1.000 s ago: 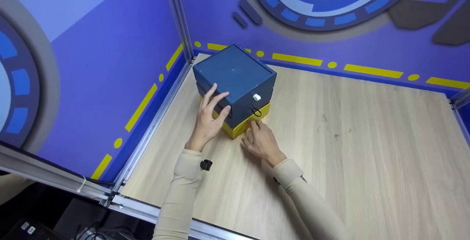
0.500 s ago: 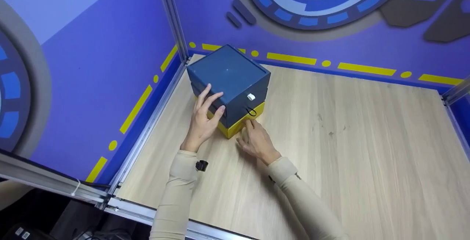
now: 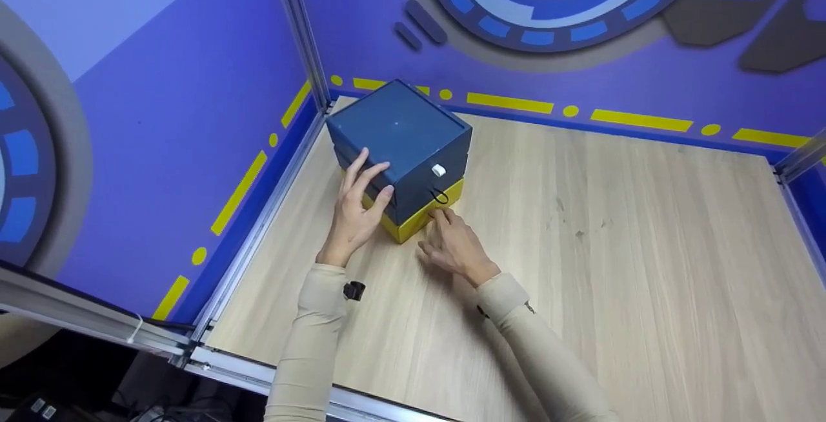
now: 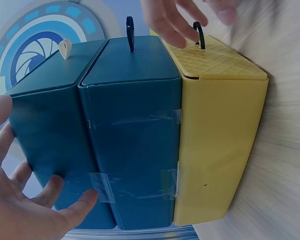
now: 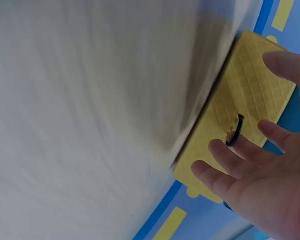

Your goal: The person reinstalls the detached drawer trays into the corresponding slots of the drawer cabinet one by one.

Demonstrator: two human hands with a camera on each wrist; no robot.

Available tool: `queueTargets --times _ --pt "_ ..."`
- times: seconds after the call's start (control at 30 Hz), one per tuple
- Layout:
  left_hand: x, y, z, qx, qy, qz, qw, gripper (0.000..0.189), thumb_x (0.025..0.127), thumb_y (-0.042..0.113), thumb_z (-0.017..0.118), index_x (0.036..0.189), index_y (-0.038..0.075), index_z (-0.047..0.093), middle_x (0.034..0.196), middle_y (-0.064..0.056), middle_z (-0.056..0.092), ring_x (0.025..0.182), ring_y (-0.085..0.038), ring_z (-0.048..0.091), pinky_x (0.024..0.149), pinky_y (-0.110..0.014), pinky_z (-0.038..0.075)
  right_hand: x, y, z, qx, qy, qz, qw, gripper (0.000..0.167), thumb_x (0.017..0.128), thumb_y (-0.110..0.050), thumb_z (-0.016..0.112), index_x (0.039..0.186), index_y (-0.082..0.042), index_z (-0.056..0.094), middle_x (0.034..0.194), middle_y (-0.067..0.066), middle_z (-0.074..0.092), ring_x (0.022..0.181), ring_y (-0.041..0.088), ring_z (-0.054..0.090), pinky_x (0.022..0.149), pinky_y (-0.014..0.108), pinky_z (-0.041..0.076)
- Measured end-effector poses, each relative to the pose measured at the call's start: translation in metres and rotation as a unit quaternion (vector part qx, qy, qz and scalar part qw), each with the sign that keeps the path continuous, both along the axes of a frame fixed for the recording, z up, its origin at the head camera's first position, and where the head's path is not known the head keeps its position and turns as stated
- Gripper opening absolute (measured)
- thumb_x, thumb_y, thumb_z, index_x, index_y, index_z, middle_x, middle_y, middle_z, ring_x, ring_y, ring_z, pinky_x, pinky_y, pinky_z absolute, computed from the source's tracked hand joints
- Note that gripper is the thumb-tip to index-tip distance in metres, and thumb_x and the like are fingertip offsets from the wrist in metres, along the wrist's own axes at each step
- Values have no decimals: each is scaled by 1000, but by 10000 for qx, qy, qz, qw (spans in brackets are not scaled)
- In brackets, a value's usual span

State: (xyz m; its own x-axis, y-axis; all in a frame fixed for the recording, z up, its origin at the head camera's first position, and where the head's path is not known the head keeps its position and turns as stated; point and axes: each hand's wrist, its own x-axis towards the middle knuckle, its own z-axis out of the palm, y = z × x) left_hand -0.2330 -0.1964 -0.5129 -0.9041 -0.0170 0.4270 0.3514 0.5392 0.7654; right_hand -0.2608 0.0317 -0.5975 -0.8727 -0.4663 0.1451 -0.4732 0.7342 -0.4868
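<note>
A stack of three drawer boxes stands near the back left corner: two dark blue boxes above a yellow drawer box. My left hand rests spread against the left side of the top box, fingertips by its upper edge. My right hand is at the front of the yellow box; in the right wrist view one finger hooks into its black pull loop, other fingers loosely bent. A black loop on the middle box and a white tab on the top one stick out untouched.
The stack stands on a light wood-grain table. Purple printed walls with metal corner posts rise behind and to the left. Clear tape crosses the sides of the boxes. Dark equipment and cables lie below the table edge.
The head view has shifted slightly, so the scene sits a little further left. Both hands keep about the same place on the boxes, and the yellow box looks unmoved.
</note>
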Motion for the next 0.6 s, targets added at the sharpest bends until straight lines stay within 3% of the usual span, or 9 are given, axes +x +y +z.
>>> queueTargets --times 0.13,0.27,0.4,0.6 --pt "0 -2 1 -16 -1 54 10000 41 107 33 66 147 24 64 176 -5 31 163 -32 27 127 -64 29 -4 5 7 -230 119 87 9996 73 95 -34 77 154 -3 48 151 28 55 129 47 63 107 60 53" --pt "0 -2 3 -50 0 78 10000 41 107 33 66 147 23 64 176 -6 30 164 -32 26 127 -64 28 -13 19 20 -360 -192 138 9991 68 97 -34 75 151 0 51 152 29 53 132 47 61 113 59 49" --pt "-1 0 5 -135 -3 8 9999 43 108 34 64 149 22 62 177 -7 28 164 -34 25 127 -65 28 -28 41 44 -532 -609 75 9967 57 100 -30 71 144 4 59 149 29 58 137 47 58 119 58 44" --pt "4 8 8 -567 -184 47 9982 55 107 41 63 158 25 50 180 -6 16 163 -37 28 121 -66 37 -56 68 83 -1220 -742 -351 9891 50 104 -27 66 144 1 59 145 24 63 131 46 62 110 59 50"
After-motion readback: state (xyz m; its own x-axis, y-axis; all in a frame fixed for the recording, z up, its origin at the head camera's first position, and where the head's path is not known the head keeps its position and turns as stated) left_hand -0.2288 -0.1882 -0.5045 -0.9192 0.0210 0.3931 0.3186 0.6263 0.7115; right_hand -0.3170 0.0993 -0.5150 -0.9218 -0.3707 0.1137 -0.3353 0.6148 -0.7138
